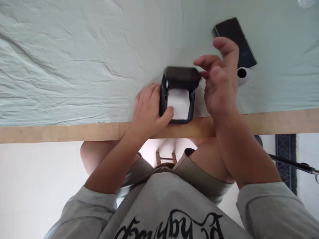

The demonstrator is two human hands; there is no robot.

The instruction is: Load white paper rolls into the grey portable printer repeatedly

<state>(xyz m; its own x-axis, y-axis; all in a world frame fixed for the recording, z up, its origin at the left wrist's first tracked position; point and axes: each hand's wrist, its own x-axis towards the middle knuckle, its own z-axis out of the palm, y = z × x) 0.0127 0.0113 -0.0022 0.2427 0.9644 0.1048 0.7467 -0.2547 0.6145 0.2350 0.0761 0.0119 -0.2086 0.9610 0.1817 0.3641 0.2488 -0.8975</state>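
A small dark receipt printer point(163, 114) sits at the table's front edge with its dark lid point(183, 75) raised. White paper point(180, 104) lies across its front. My left hand point(148, 108) holds the printer by its left side, the thumb resting on the paper's edge. Off to the right, my right hand point(220, 81) is raised with its fingers apart and bent. One of its fingertips is at the lid's right corner; whether it touches cannot be made out. Behind that hand stands a white paper roll point(245, 77) with a dark core, partly hidden.
A dark phone point(235, 36) lies on the pale green cloth point(87, 59) beyond my right hand. A clear object point(306, 3) is cut off at the top right corner. The table's wooden edge point(62, 132) runs in front of me. A black rod point(291, 162) is at lower right.
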